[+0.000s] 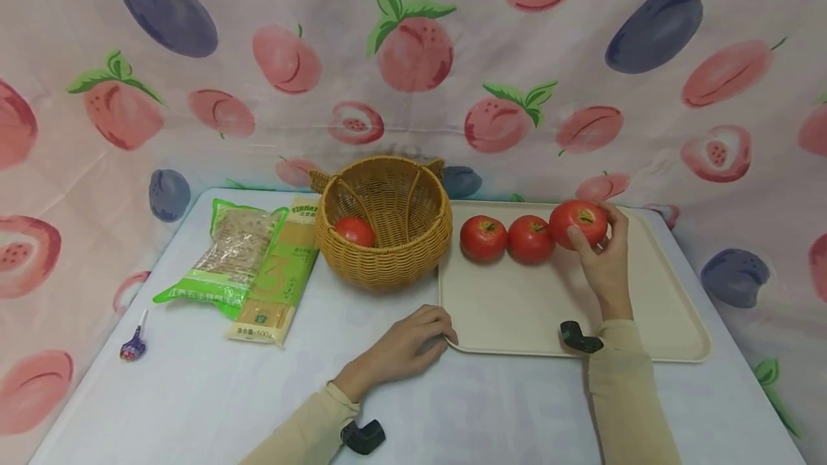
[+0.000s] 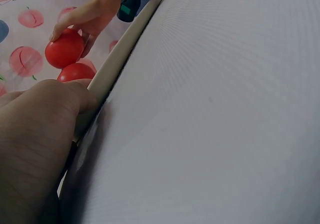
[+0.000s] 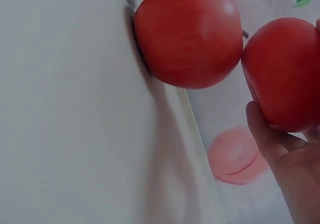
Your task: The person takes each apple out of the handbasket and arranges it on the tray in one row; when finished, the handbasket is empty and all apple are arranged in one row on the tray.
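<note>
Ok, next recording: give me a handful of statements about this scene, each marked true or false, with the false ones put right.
1. The right hand holds a red fruit. True.
2. The left hand holds the near left corner of the tray. True.
3. A second fruit lies inside the basket. True.
4. The basket stands to the right of the tray. False: it stands to the left.
5. Besides the held one, four fruits sit on the tray. False: only two do, a left one and a right one.
</note>
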`<action>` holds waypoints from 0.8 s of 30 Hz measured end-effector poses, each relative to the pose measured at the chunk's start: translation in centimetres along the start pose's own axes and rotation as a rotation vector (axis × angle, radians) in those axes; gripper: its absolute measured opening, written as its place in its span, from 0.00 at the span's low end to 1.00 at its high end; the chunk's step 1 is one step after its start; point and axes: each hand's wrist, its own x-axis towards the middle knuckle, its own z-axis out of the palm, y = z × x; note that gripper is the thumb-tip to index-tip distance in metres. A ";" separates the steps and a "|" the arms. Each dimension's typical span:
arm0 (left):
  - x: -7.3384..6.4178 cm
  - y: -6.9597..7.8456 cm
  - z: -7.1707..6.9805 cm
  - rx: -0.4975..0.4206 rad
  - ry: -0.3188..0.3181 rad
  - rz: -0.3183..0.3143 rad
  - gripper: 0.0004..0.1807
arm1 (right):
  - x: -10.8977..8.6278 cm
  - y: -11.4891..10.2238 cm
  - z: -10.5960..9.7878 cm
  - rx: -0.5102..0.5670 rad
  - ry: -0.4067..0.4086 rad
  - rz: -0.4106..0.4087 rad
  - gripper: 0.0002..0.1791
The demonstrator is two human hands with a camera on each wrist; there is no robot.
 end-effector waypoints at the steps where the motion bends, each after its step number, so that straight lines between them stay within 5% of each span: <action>1: 0.0 0.0 0.0 0.000 0.001 0.002 0.09 | 0.1 0.3 -0.1 -0.012 0.005 0.005 0.35; 11: 0.0 0.0 0.0 -0.009 -0.006 -0.004 0.09 | 0.4 1.1 -0.7 -0.041 0.034 0.076 0.35; 24: 0.0 0.0 0.0 -0.007 -0.002 -0.006 0.09 | 0.6 3.1 -1.1 -0.118 0.000 0.269 0.35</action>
